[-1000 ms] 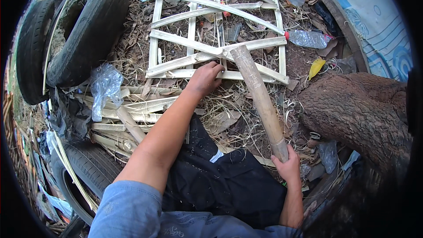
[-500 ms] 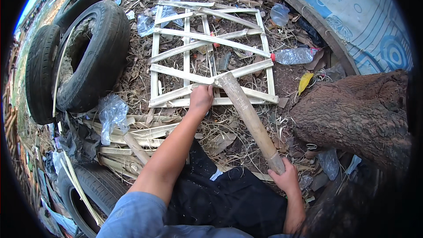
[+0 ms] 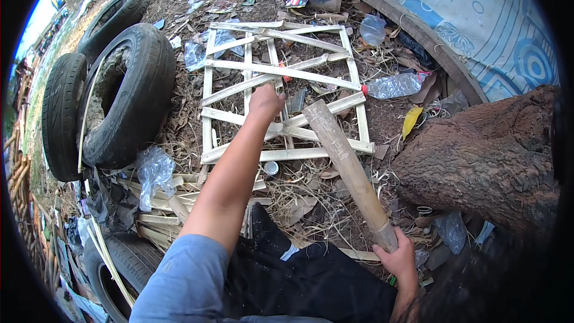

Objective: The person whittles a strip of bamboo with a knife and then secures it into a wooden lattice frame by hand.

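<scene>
My right hand (image 3: 399,258) is wrapped round the lower end of a thick bamboo pole (image 3: 348,170). The pole slants up and left, its far end over the near right part of a lattice frame (image 3: 209,84) of pale split-bamboo slats lying on the ground. Above the middle of this lattice is my left hand (image 3: 266,104), fingers curled closed; whatever they hold, if anything, is hidden. Just nearer than that hand, two diagonal slats (image 3: 323,116) cross. A small round white container (image 3: 271,168) sits by the lattice's near edge.
Several old tyres (image 3: 149,90) stand and lie along the left. Split bamboo strips (image 3: 158,219) are piled nearer me. On the right are a tree trunk (image 3: 478,155), a clear plastic bottle (image 3: 393,86) with a red cap, and a blue patterned sheet (image 3: 478,24) behind a curved border.
My left hand has moved away from the near slat crossing toward the lattice's middle. The small white container now shows. My right hand keeps hold of the bamboo pole; the view has tilted slightly upward.
</scene>
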`<state>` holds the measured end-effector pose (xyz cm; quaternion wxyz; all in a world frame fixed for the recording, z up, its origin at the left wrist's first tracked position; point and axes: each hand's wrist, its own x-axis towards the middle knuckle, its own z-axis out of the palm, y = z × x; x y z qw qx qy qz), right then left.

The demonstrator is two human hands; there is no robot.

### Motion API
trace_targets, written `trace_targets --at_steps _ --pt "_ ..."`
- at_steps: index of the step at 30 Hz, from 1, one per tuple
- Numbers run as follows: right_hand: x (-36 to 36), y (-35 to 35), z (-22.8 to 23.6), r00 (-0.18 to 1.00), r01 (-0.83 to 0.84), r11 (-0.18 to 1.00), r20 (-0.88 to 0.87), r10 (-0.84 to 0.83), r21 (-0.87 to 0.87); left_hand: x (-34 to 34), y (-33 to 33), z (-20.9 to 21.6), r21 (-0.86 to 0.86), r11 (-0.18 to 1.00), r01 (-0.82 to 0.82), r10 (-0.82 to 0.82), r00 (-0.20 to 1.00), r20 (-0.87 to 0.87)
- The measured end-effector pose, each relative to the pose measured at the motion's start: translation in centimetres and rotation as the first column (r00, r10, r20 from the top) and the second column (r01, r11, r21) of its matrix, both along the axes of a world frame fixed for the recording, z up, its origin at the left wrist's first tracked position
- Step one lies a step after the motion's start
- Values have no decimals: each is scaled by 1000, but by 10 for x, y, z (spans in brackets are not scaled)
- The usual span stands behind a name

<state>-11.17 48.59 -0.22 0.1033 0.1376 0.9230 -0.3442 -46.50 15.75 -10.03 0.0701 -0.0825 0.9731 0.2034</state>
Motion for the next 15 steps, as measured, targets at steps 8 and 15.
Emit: trace_targets --at_steps 8,15 --pt "-3 14 -8 999 30 999 45 -28 -29 -20 17 -26 -17 1000 7 -7 1000 10" --pt "-6 19 -12 999 12 1000 52 -11 -18 -14 14 -33 80 996 50 -45 997 -63"
